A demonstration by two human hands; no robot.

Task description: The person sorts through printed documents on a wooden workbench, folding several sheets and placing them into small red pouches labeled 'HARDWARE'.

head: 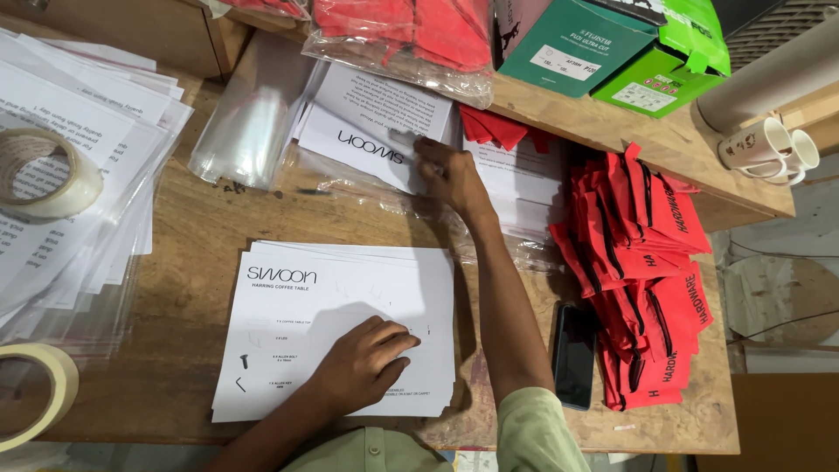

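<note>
My left hand [365, 363] rests flat, fingers together, on a stack of white printed sheets [288, 297] near the front edge of the wooden table [192, 236]. My right hand [450, 175] reaches to the far side and pinches the corner of a sheet in a second stack of printed paper [367, 122] lying on clear plastic sleeves. A pile of red fabric pouches [642, 271] lies to the right of my right arm.
A black phone [574, 354] lies beside the pouches. Tape rolls [44, 175] [39, 393] sit at the left on bagged papers [96, 157]. A clear bag roll [240, 131], green boxes [612, 48], bagged red pouches [402, 35] and white cups [769, 149] line the back.
</note>
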